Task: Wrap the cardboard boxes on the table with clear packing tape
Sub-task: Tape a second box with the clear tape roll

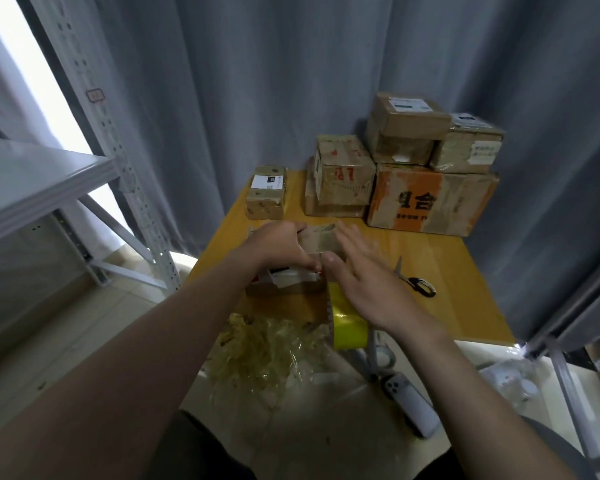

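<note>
seven boxes counted: six rear boxes point(430, 202) stacked along the back of the table point(458, 289), one box point(317, 239) near the front. one tape roll point(347, 322), one scissors point(417, 284). left hand point(278, 247) curls over the box's near side, gripping it. right hand point(359, 275) lies flat on its right side, fingers straight. roll sits at the near edge, with bare tabletop right of the scissors.

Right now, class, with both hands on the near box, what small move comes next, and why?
Probably sweep the flat right hand across the box to press tape down: the left hand grips the box, and the tape roll sits beside its near edge.
</note>
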Demonstrator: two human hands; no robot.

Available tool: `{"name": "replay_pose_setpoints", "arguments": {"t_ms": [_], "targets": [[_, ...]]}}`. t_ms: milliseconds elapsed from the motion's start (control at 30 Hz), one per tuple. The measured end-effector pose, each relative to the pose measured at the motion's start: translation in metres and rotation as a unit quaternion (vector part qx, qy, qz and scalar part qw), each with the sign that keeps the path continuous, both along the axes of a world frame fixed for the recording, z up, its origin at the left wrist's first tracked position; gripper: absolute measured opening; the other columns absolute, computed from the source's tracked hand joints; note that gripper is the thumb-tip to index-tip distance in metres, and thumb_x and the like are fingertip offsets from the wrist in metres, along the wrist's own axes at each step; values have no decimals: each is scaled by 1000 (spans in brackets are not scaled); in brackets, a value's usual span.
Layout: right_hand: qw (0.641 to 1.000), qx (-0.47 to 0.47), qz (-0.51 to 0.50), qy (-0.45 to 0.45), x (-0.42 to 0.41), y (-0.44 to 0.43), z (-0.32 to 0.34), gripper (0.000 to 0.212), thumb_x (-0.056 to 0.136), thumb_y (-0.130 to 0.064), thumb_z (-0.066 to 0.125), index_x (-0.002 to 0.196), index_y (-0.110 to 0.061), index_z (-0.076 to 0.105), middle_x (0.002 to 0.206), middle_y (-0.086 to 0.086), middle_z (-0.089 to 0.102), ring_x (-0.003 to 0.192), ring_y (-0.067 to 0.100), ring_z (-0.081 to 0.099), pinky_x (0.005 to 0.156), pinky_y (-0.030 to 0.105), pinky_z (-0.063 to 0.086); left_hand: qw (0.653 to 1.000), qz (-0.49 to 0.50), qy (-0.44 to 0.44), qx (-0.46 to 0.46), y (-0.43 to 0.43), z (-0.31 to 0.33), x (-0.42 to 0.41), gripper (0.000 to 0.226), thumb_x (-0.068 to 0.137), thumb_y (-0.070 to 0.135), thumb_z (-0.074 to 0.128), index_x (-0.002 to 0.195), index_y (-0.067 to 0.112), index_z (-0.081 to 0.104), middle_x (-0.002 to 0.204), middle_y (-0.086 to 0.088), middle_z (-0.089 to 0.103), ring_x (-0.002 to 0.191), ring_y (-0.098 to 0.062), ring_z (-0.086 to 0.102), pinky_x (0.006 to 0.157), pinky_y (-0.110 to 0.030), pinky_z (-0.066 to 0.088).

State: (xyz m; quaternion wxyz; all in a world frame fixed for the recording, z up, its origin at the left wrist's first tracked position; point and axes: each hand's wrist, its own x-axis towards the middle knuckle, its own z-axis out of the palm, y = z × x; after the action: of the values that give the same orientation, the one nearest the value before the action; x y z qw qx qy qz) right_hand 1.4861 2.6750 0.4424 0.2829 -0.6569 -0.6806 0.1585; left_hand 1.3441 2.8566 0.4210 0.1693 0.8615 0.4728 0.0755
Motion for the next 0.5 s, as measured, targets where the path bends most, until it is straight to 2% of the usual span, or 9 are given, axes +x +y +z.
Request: {"name": "replay_pose_setpoints", "arguments": {"t_ms": [100, 167, 233, 333, 400, 500], "targets": [[975, -140, 68, -160, -1, 31, 9, 73, 106, -60, 9, 165, -18, 10, 174, -2, 0, 158, 9, -8, 129, 43, -9, 1000, -10, 5, -15, 0, 2, -1, 127, 47, 79, 74, 156, 24, 41, 145, -2, 58, 131, -28, 53, 101, -44, 51], [959, -169, 60, -218, -2, 50, 7, 77, 105, -64, 4, 166, -17, 8, 174, 0, 0, 159, 11, -7, 128, 46, -11, 1000, -20, 4, -15, 1, 3, -2, 108, 61, 66, 79, 154, 24, 44, 144, -3, 59, 127, -27, 56, 99, -45, 53], [958, -178, 46, -220, -2, 69, 7, 81, 102, -67, 0, 166, -19, 9, 174, 0, 2, 159, 13, -6, 127, 48, -13, 999, -39, 0, -14, 1, 3, -3, 85, 68, 63, 73, 144, 28, 55, 132, 1, 67, 117, -25, 62, 95, -44, 55], [958, -187, 27, -214, -2, 94, 6, 86, 99, -72, -3, 166, -19, 8, 174, 0, 0, 159, 14, -8, 127, 47, -11, 999, -46, -15, -10, 1, 0, -5, 55, 63, 68, 67, 109, 39, 65, 101, 13, 71, 94, -16, 66, 85, -44, 58], [961, -194, 17, -198, -2, 106, 6, 90, 96, -75, -4, 166, -20, 12, 174, 2, 2, 160, 17, -5, 128, 47, -7, 998, -59, -23, -10, 3, -4, -3, 54, 63, 68, 74, 109, 42, 65, 100, 16, 71, 91, -11, 66, 82, -41, 59], [970, -188, 3, -156, 1, 118, 7, 89, 97, -75, -2, 164, -24, 25, 171, 9, 20, 158, 26, 10, 126, 49, 7, 998, -52, -45, -7, 1, -2, -3, 59, 63, 59, 88, 113, 36, 68, 97, 12, 70, 87, -9, 64, 75, -35, 58]]}}
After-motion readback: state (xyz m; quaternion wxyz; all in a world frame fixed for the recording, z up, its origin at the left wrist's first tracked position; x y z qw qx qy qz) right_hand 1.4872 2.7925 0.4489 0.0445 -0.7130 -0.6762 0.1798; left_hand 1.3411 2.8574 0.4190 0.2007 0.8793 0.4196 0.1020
